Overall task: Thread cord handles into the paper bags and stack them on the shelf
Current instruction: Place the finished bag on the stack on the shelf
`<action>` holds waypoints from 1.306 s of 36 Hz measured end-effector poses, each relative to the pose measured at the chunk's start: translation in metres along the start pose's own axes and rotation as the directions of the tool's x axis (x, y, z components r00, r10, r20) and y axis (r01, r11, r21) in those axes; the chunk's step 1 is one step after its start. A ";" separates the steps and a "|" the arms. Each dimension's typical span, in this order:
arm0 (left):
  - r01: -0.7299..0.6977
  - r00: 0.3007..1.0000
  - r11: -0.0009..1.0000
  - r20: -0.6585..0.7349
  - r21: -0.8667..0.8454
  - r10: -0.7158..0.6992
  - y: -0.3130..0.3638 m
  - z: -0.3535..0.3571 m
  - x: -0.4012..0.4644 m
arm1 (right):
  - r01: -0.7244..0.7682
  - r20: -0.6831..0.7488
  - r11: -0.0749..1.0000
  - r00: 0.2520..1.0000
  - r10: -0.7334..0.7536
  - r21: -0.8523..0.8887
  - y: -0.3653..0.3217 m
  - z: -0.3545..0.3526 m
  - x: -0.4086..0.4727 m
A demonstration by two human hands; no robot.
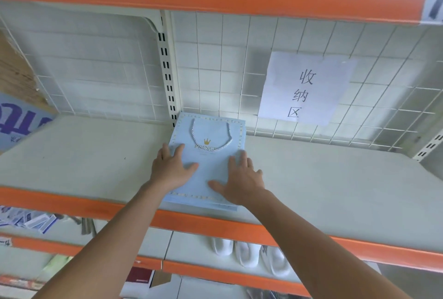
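A pale blue paper bag [211,166] was laid flat at the centre of the frame on the white shelf [335,178], its top end turned toward the wire grid backing [215,70]. A gold crown and faint lettering were printed on its face, and a dotted border ran along its edges. A twisted white cord handle [212,136] was looped across its upper half. The left hand [171,166] was pressed flat on the bag's left side, fingers straight and spread. The right hand [239,178] was laid likewise on the lower right, thumb extended. A paper sign [304,87] was seen at upper right.
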State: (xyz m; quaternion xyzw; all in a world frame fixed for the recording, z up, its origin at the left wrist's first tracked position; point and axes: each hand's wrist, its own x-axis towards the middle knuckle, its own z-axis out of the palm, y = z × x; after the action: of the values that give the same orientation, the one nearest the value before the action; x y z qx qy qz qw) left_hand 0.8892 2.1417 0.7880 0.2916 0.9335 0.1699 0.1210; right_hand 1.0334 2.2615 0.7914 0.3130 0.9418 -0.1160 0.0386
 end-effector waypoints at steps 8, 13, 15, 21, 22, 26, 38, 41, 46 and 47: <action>-0.136 0.943 0.962 -0.268 0.238 0.200 0.026 0.001 -0.017 | 0.018 -0.101 0.984 0.995 0.000 0.176 0.019 -0.006 -0.013; -0.317 0.874 0.889 -0.261 0.331 0.409 0.074 0.010 -0.042 | -0.057 -0.176 0.998 0.983 0.057 0.001 0.066 -0.016 -0.041; -0.372 0.848 0.858 -0.245 0.354 0.469 0.095 0.017 -0.056 | -0.103 -0.192 0.994 0.977 0.093 -0.038 0.089 -0.020 -0.061; -0.582 0.714 0.739 -0.223 0.339 0.664 0.158 0.056 -0.116 | -0.252 -0.257 0.966 0.938 0.231 -0.054 0.157 -0.027 -0.161; -0.616 0.684 0.712 -0.219 0.336 0.696 0.169 0.064 -0.130 | -0.278 -0.274 0.960 0.927 0.257 -0.042 0.168 -0.027 -0.183; -0.746 0.559 0.588 -0.185 0.312 0.808 0.210 0.098 -0.202 | -0.382 -0.320 0.924 0.872 0.370 0.026 0.207 -0.019 -0.283; -0.976 0.169 0.158 0.067 0.148 0.983 0.283 0.231 -0.507 | -0.778 -0.302 0.606 0.545 0.782 0.164 0.251 0.078 -0.657; -0.993 0.034 0.017 0.137 0.119 0.990 0.287 0.258 -0.589 | -0.849 -0.278 0.483 0.421 0.864 0.215 0.239 0.102 -0.747; -0.963 -0.238 -0.257 0.196 0.078 0.951 0.282 0.292 -0.713 | -0.917 -0.213 0.235 0.171 0.962 0.324 0.209 0.141 -0.879; -0.945 -0.299 -0.319 0.206 0.069 0.932 0.280 0.298 -0.735 | -0.921 -0.198 0.182 0.118 0.973 0.344 0.203 0.149 -0.902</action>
State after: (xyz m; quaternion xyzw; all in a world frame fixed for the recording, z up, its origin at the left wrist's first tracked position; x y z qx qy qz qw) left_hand 1.7157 2.0012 0.7181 0.9398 0.3230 0.0897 -0.0665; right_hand 1.8775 1.8595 0.7390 0.8568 0.5019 -0.0660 -0.0987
